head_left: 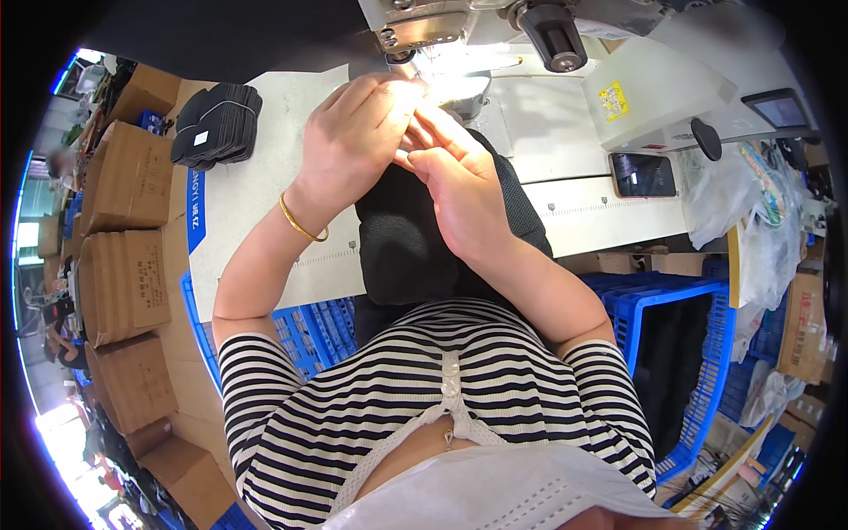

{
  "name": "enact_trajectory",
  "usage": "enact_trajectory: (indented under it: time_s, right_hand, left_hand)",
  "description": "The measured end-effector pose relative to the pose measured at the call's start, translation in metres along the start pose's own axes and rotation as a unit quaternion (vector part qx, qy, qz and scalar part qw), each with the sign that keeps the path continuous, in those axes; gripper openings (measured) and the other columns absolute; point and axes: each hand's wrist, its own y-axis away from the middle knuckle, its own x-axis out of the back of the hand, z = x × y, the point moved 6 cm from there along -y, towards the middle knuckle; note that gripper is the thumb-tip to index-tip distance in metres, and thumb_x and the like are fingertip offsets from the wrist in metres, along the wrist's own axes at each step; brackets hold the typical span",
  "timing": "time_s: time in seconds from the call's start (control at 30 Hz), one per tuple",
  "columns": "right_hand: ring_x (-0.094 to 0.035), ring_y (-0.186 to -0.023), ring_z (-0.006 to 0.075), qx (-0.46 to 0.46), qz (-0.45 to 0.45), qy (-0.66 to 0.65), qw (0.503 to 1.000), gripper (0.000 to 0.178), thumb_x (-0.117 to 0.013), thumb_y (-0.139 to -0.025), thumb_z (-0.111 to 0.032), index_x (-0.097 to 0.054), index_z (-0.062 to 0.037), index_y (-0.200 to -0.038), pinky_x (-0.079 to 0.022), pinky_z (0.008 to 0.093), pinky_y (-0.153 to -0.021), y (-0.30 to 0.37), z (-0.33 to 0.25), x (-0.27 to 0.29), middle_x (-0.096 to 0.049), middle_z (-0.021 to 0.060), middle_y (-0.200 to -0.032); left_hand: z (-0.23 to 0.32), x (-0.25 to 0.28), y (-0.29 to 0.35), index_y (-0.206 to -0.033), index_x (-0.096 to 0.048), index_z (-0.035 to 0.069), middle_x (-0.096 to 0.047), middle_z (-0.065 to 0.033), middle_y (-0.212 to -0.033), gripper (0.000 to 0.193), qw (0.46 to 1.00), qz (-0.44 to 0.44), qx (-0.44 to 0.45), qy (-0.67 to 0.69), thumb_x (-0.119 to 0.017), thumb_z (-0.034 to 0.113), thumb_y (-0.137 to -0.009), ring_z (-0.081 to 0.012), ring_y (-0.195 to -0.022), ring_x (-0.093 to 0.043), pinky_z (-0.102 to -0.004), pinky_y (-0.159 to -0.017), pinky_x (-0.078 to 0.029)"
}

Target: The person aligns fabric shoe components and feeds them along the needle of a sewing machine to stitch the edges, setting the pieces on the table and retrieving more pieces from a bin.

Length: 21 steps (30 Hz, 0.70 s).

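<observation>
Both hands meet under the bright lamp of a sewing machine (424,35), close to its needle area. My left hand (358,132), with a gold bangle (300,221) on the wrist, has its fingers bent and pressed together. Beside it my right hand (459,194) is closed too, thumb against fingers, its tips touching the left hand. Glare and the fingers themselves hide what is pinched between them. Beneath the hands lies a black padded fabric piece (406,252), reaching over the table's front edge toward my lap.
On the white table (256,208) a banded stack of black fabric pieces (216,128) lies at left. A phone (643,175) rests at right near a small screen (779,110). Blue plastic crates (720,353) stand below; cardboard boxes (124,287) line the left side.
</observation>
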Motion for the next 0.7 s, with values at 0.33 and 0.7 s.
enact_trajectory:
  time_s: [0.33, 0.7]
  right_hand:
    - [-0.043, -0.135, 0.0231, 0.001, -0.015, -0.019, 1.0, 0.058, -0.044, -0.087, 0.01, -0.034, 0.0087, -0.144, -0.035, 0.0328, -0.111, 0.003, -0.003, 0.0, -0.042, 0.0168, -0.145]
    - [-0.054, -0.119, 0.0165, -0.017, 0.018, 0.025, 0.999, 0.045, -0.048, -0.094, 0.0, -0.043, 0.0075, -0.138, -0.045, 0.0272, -0.098, 0.008, -0.006, 0.013, -0.055, 0.0132, -0.133]
  left_hand:
    - [0.003, -0.006, -0.002, -0.087, -0.065, 0.003, -0.057, -0.003, -0.08, 0.025, 0.997, -0.044, 0.048, -0.03, -0.068, 0.009, -0.063, -0.017, -0.074, -0.058, -0.0298, -0.06, -0.052]
    - [-0.025, 0.011, 0.006, -0.1, -0.068, 0.001, -0.065, -0.0078, -0.097, 0.034, 0.993, -0.035, 0.109, 0.041, -0.063, -0.007, -0.067, -0.0264, -0.084, -0.063, -0.0339, -0.071, -0.054]
